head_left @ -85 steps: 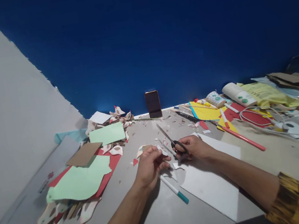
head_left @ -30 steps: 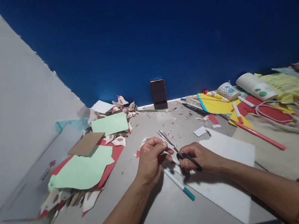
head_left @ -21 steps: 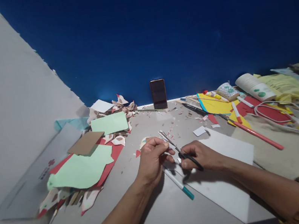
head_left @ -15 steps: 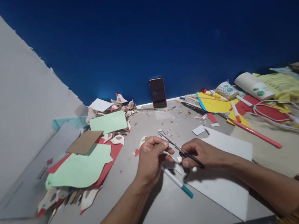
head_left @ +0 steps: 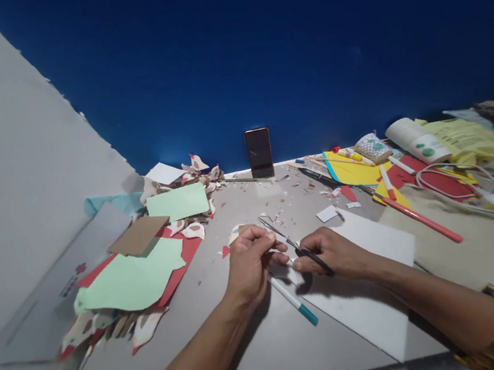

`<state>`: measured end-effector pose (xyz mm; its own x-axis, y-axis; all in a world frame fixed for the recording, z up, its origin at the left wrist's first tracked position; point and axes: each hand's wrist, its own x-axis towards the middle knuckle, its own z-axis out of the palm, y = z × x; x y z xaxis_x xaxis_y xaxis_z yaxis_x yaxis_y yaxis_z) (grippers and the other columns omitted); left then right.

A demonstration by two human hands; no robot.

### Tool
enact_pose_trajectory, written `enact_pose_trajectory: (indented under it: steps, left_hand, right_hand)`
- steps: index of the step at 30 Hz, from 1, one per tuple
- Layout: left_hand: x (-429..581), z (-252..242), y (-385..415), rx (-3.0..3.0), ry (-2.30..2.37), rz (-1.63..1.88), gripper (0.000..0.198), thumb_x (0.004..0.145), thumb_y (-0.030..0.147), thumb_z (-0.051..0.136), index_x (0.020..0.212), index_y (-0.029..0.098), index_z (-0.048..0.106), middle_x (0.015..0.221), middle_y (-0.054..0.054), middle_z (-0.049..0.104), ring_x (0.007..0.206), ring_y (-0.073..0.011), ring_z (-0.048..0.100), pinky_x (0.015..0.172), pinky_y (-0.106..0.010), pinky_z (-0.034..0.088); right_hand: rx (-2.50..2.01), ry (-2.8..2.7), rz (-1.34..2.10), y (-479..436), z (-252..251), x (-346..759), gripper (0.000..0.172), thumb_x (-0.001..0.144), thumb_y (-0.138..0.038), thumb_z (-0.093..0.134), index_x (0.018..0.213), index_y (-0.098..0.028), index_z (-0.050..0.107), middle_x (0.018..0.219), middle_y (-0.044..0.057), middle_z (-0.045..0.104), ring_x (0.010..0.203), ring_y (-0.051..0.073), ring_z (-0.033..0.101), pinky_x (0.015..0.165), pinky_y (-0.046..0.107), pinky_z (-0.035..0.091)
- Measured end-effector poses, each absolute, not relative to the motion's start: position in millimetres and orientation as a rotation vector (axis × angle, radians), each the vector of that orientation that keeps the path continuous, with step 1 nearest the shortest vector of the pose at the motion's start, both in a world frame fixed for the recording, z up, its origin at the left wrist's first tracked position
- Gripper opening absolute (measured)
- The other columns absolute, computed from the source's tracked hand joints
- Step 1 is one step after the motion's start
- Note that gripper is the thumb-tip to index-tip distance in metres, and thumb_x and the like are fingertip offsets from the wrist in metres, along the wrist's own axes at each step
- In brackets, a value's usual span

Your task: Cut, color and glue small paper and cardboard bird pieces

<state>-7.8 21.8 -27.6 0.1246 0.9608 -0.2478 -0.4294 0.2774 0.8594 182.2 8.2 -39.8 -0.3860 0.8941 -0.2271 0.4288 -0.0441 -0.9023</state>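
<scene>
My right hand (head_left: 331, 251) grips black-handled scissors (head_left: 291, 243), blades pointing up and left, nearly closed. My left hand (head_left: 249, 262) is closed in a pinch on a small scrap of white paper (head_left: 287, 260) that meets the blades. Both hands hover just above the grey table (head_left: 264, 346). A white sheet of paper (head_left: 364, 291) lies under my right forearm. A white marker with a teal cap (head_left: 295, 300) lies on the table below my left hand.
Green, red and brown paper cut-offs (head_left: 134, 279) are piled at left. A phone (head_left: 259, 152) leans on the blue wall. At right lie yellow and red paper (head_left: 359, 174), markers, a red pencil (head_left: 418, 218), a paper cup (head_left: 413, 141) and white cables (head_left: 465, 186). Paper snippets litter the middle.
The scissor blades have closed from wide open to nearly shut, and my right hand has shifted slightly toward my left hand. The view has drifted a little.
</scene>
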Motion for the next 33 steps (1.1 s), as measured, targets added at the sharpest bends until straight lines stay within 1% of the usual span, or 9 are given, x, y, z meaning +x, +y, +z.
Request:
enact_pose_trajectory:
  steps: [4,7,12,16,22,25,28,31,33]
  left_hand:
    - [-8,-29,22,0.684,0.919,1.145,0.03,0.061,0.025,0.087,0.07,0.016,0.06,0.06,-0.001,0.064,0.053,-0.0134,0.064,0.05,-0.022,0.052]
    - [-7,-30,22,0.677,0.901,1.134,0.028,0.063,0.024,0.086,0.07,0.016,0.06,0.059,-0.002,0.064,0.054,-0.0133,0.062,0.05,-0.022,0.051]
    - [-5,-33,21,0.649,0.88,1.143,0.027,0.063,0.022,0.085,0.07,0.016,0.06,0.059,-0.001,0.065,0.056,-0.0118,0.062,0.055,-0.02,0.05]
    - [-5,-34,22,0.647,0.883,1.165,0.026,0.063,0.022,0.084,0.069,0.016,0.059,0.06,0.001,0.064,0.057,-0.0109,0.061,0.057,-0.02,0.049]
    - [-4,-35,24,0.635,0.875,1.175,0.028,0.061,0.021,0.085,0.069,0.016,0.059,0.061,0.002,0.064,0.056,-0.0102,0.06,0.057,-0.019,0.047]
    - [-2,-36,22,0.643,0.862,1.15,0.029,0.061,0.021,0.086,0.068,0.016,0.059,0.059,0.001,0.064,0.056,-0.0104,0.06,0.057,-0.019,0.047]
    - [-1,-37,19,0.639,0.828,1.09,0.03,0.063,0.024,0.087,0.07,0.016,0.059,0.058,-0.001,0.065,0.055,-0.0114,0.06,0.057,-0.021,0.048]
    - [-1,-38,19,0.639,0.812,1.098,0.03,0.064,0.026,0.087,0.072,0.016,0.059,0.061,-0.002,0.067,0.057,-0.0117,0.061,0.058,-0.021,0.049]
    - [-2,-38,21,0.64,0.824,1.129,0.03,0.065,0.026,0.086,0.073,0.016,0.06,0.064,-0.002,0.067,0.058,-0.0109,0.061,0.059,-0.02,0.049]
  right_hand:
    - [-1.407,-1.692,1.5,4,-37,178,0.049,0.078,-0.055,0.074,0.057,-0.018,0.049,0.051,-0.005,0.039,0.052,0.009,0.034,0.047,0.024,0.024]
    - [-1.416,-1.657,1.505,3,-36,175,0.049,0.078,-0.055,0.073,0.057,-0.018,0.049,0.051,-0.004,0.041,0.051,0.009,0.034,0.046,0.024,0.025]
    - [-1.451,-1.739,1.396,3,-37,174,0.048,0.08,-0.054,0.071,0.056,-0.017,0.052,0.053,-0.004,0.038,0.053,0.009,0.033,0.048,0.025,0.025]
    - [-1.433,-1.791,1.33,3,-38,174,0.051,0.082,-0.056,0.069,0.056,-0.019,0.047,0.053,-0.005,0.034,0.053,0.009,0.032,0.049,0.025,0.023]
    - [-1.489,-1.842,1.226,0,-39,169,0.05,0.084,-0.056,0.066,0.054,-0.017,0.054,0.051,-0.001,0.047,0.053,0.01,0.039,0.05,0.026,0.027]
    - [-1.496,-1.753,1.278,0,-41,167,0.051,0.084,-0.056,0.065,0.054,-0.017,0.054,0.052,0.001,0.052,0.053,0.011,0.044,0.052,0.025,0.032]
    - [-1.485,-1.652,1.347,0,-39,165,0.049,0.081,-0.056,0.068,0.055,-0.017,0.054,0.051,0.001,0.055,0.052,0.012,0.046,0.051,0.025,0.032]
    - [-1.436,-1.532,1.449,4,-35,167,0.047,0.075,-0.058,0.074,0.061,-0.017,0.056,0.055,0.002,0.059,0.053,0.013,0.048,0.051,0.025,0.033]
    - [-1.391,-1.502,1.48,9,-32,173,0.048,0.074,-0.063,0.073,0.066,-0.017,0.059,0.058,0.002,0.06,0.055,0.013,0.049,0.052,0.025,0.034]
